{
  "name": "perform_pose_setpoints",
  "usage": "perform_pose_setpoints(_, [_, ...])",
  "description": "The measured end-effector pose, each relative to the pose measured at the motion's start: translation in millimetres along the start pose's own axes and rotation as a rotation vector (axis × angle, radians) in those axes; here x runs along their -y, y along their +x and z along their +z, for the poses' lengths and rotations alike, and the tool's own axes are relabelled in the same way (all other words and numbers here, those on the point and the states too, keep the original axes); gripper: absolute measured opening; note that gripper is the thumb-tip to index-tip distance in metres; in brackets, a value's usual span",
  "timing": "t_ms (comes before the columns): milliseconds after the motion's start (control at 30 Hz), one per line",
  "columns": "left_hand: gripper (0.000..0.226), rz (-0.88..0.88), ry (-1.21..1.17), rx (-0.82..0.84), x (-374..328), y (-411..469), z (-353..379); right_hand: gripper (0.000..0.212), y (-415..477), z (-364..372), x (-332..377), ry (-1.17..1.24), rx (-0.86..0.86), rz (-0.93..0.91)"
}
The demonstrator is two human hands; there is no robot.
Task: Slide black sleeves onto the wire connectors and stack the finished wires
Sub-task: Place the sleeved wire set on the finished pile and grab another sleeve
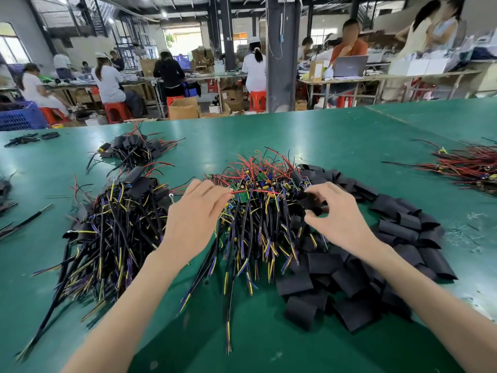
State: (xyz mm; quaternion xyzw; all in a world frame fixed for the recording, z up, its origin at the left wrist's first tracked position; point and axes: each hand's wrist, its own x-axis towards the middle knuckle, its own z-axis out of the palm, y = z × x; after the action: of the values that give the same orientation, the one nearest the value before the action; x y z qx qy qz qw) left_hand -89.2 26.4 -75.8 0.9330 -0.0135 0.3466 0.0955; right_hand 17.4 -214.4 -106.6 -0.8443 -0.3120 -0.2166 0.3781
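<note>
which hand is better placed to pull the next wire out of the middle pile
Left hand: it pinches a thin red wire there, while the right hand grips a short black sleeve.

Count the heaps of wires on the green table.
4. The centre heap in front; the left heap beside it; a smaller heap behind that; the right-edge heap far right. Stray wires at the left edge may be a fifth, cut off.
</note>
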Motion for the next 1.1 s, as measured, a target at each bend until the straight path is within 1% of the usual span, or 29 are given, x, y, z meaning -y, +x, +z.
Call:
perform_pose_setpoints(100, [0.053, -0.051, -0.096, -0.031, 0.0, -4.1, 2.9, 0.035, -2.1, 0.5, 0.9, 0.009, 0.034, 0.003])
perform_pose_setpoints(233, [0.048, -0.013, -0.147, -0.054, -4.9, -9.8, 5.7, 0.034, -3.9, -0.7, 4.9, 0.027, 0.045, -0.003])
perform_pose_setpoints(567, [0.043, 0.048, -0.174, -0.009, -10.1, -15.3, 12.6, 0.036, -6.2, -2.9, 13.2, 0.095, 0.088, -0.015])
perform_pose_setpoints(700, [0.036, 0.06, -0.122, 0.015, -9.6, -17.4, 13.8, 0.036, -5.7, -5.9, 16.5, 0.108, 0.096, -0.041])
perform_pose_setpoints(800, [0.037, 0.069, -0.08, 0.043, -13.7, -18.8, 14.3, 0.037, -6.6, -6.0, 18.8, 0.09, 0.116, -0.109])
perform_pose_setpoints(867, [0.039, 0.103, -0.108, 0.067, -16.7, -20.6, 15.0, 0.038, -8.4, -4.8, 20.2, 0.028, 0.117, -0.178])
perform_pose_setpoints(967, [0.029, 0.187, -0.16, 0.115, -20.3, -23.7, 16.9, 0.039, -10.7, -3.1, 26.1, -0.059, 0.128, -0.279])
perform_pose_setpoints(1000, [0.029, 0.199, -0.174, 0.136, -22.0, -24.4, 17.7, 0.039, -11.3, -2.2, 28.1, -0.095, 0.124, -0.318])
perform_pose_setpoints(1100, [0.05, 0.169, -0.241, 0.187, -29.5, -26.2, 19.0, 0.039, -12.8, 0.1, 33.6, -0.176, 0.108, -0.387])
